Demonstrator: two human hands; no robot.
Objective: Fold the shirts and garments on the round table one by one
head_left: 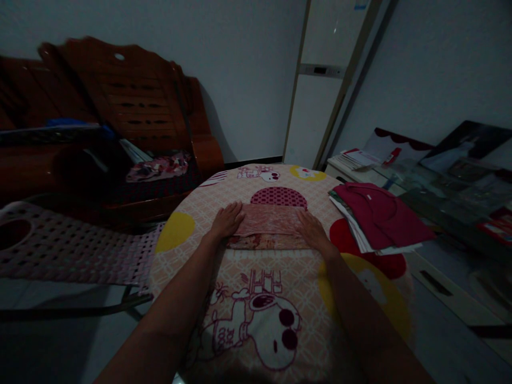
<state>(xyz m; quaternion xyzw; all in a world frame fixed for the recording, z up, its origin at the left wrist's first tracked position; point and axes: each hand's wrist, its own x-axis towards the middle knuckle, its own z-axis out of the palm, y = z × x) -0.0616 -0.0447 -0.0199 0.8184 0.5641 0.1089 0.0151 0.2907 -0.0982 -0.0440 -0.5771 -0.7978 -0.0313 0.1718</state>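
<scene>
- A folded pink cloth (269, 226) lies flat on a round table (280, 298), slightly beyond the table's middle, with its long side running left to right.
- The table carries a pink patterned cover printed with cartoon dogs and coloured circles.
- The left hand (227, 220) rests palm down on the left end of the cloth. Its fingers are straight, close together and pressed flat; nothing is gripped.
- The right hand (312, 229) rests palm down on the right end of the cloth. Its fingers lie flat on the fabric and hold nothing.
- A layer of darker, flowered fabric shows along the near edge of the cloth, between the two wrists.
- A stack of folded clothes (376, 216), topped by a dark red garment, sits at the right edge of the table, near the right hand but clear of it.
- A wooden bench (132, 101) stands to the far left.
- A woven chair (68, 245) stands at the left, just beside the table.
</scene>
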